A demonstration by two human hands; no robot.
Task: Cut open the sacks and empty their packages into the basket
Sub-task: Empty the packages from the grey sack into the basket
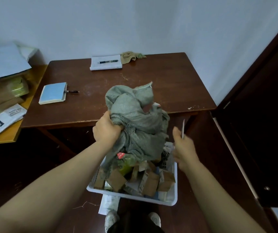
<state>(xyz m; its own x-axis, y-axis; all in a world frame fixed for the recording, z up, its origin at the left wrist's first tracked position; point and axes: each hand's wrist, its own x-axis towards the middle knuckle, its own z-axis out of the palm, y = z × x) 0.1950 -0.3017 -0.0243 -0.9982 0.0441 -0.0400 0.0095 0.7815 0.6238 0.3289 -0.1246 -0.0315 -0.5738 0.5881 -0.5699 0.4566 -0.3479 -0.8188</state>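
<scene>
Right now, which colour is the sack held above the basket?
Grey-green, a woven sack, shown best in the head view.

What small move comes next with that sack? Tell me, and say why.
Probably lift and shake the sack over the basket. The left hand grips it bunched above the piled packages, its lower end still draping into them; the right hand holds only the blade.

Right hand [182, 148] is motion-blurred, so the thin blade [183, 128] sticking up past its fingers is hard to identify. Sack [134, 121] hides the basket's [131, 195] far side.
</scene>
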